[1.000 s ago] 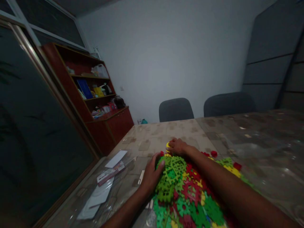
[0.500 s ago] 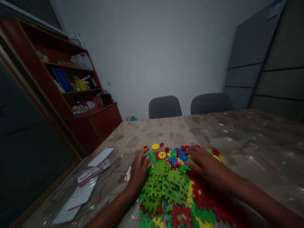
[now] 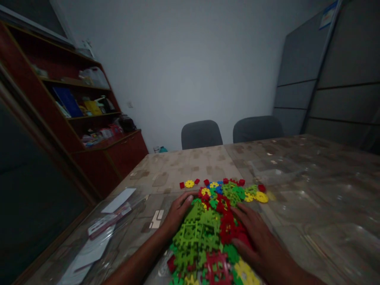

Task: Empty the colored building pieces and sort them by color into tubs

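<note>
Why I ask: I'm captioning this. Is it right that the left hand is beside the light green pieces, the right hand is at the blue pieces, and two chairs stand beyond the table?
The right hand is at the red pieces, not the blue ones, as the head view shows. The left hand is beside the light green pieces, and two chairs stand beyond the table.

Home-like dining room: patterned table point(image 3: 190, 163), chairs point(image 3: 202, 134), shelved cabinet point(image 3: 126, 156).

toy pieces point(image 3: 207, 231): light green, dark green, red, yellow, bits of blue | worktop point(image 3: 178, 168): tan and brown, patchy squares | paper point(image 3: 118, 200) by worktop's left edge: white | chairs point(image 3: 202, 135) past far edge: grey | shelf point(image 3: 127, 153): brownish red
</note>
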`<action>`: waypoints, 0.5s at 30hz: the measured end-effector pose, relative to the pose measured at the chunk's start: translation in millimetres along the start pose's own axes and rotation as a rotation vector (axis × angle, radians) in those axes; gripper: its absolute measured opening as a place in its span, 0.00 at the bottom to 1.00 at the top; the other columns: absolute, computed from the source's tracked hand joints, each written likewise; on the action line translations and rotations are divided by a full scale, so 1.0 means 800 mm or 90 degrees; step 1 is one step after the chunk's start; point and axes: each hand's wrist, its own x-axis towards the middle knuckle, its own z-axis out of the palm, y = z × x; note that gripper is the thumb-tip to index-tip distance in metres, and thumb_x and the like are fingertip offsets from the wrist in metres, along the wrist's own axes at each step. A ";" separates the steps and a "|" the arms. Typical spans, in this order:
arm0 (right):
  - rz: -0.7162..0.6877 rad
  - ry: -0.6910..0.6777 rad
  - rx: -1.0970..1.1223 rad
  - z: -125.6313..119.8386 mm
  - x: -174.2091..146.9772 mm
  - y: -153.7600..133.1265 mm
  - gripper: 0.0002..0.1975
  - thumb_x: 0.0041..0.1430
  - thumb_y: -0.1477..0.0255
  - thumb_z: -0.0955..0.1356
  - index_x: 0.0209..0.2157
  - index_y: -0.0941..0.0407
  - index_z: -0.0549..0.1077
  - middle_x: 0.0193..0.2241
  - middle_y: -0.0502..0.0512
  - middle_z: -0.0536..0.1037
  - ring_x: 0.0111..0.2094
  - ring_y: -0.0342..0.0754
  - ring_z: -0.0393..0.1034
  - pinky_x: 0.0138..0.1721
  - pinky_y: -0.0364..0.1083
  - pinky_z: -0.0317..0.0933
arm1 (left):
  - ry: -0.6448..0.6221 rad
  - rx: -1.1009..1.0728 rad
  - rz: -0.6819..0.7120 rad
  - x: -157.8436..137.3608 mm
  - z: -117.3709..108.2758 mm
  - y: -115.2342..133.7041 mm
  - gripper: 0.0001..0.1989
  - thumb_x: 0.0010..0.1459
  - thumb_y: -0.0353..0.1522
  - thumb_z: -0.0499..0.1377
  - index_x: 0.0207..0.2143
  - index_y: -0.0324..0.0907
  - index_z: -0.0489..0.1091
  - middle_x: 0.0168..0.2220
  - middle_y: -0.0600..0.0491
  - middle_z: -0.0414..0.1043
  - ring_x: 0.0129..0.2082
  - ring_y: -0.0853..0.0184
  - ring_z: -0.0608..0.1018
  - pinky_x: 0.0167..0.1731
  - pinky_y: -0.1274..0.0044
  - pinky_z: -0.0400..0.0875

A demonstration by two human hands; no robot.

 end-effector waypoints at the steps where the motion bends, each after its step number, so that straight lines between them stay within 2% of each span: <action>1: -0.001 -0.007 0.021 -0.003 0.011 -0.009 0.28 0.63 0.59 0.63 0.62 0.52 0.62 0.64 0.62 0.62 0.63 0.59 0.56 0.60 0.60 0.58 | 0.002 -0.007 0.000 -0.001 0.001 0.001 0.20 0.63 0.43 0.50 0.44 0.44 0.76 0.47 0.50 0.80 0.47 0.56 0.79 0.49 0.66 0.72; 3: -0.003 0.002 0.051 -0.012 0.028 -0.017 0.23 0.66 0.62 0.60 0.60 0.51 0.65 0.61 0.60 0.66 0.62 0.55 0.58 0.60 0.59 0.57 | 0.020 -0.010 -0.004 -0.004 0.000 -0.003 0.21 0.64 0.43 0.48 0.43 0.42 0.76 0.45 0.49 0.80 0.46 0.55 0.79 0.48 0.65 0.72; 6: 0.019 0.060 0.037 -0.024 0.042 -0.008 0.21 0.67 0.64 0.58 0.58 0.51 0.67 0.57 0.60 0.71 0.58 0.55 0.63 0.59 0.59 0.58 | 0.077 0.010 -0.010 -0.004 -0.010 -0.014 0.20 0.64 0.43 0.49 0.43 0.41 0.75 0.45 0.47 0.79 0.48 0.53 0.77 0.52 0.61 0.68; 10: 0.132 0.125 -0.088 -0.024 0.057 0.021 0.22 0.64 0.63 0.59 0.56 0.55 0.69 0.58 0.65 0.68 0.59 0.62 0.60 0.58 0.64 0.54 | 0.137 0.041 0.013 0.018 -0.021 -0.025 0.18 0.63 0.41 0.55 0.50 0.41 0.71 0.54 0.46 0.71 0.56 0.54 0.70 0.58 0.56 0.57; 13: 0.212 0.118 -0.129 -0.014 0.068 0.037 0.25 0.62 0.64 0.59 0.57 0.61 0.67 0.60 0.73 0.64 0.61 0.69 0.56 0.57 0.69 0.50 | 0.120 0.042 0.022 0.041 -0.021 -0.024 0.19 0.63 0.41 0.57 0.53 0.41 0.68 0.57 0.46 0.67 0.56 0.54 0.70 0.57 0.54 0.59; 15: 0.212 0.106 -0.113 -0.009 0.072 0.038 0.25 0.62 0.65 0.59 0.57 0.63 0.67 0.59 0.74 0.65 0.61 0.69 0.56 0.58 0.69 0.49 | 0.080 0.028 0.021 0.050 -0.017 -0.018 0.19 0.63 0.41 0.57 0.53 0.42 0.68 0.57 0.46 0.68 0.55 0.55 0.71 0.56 0.54 0.61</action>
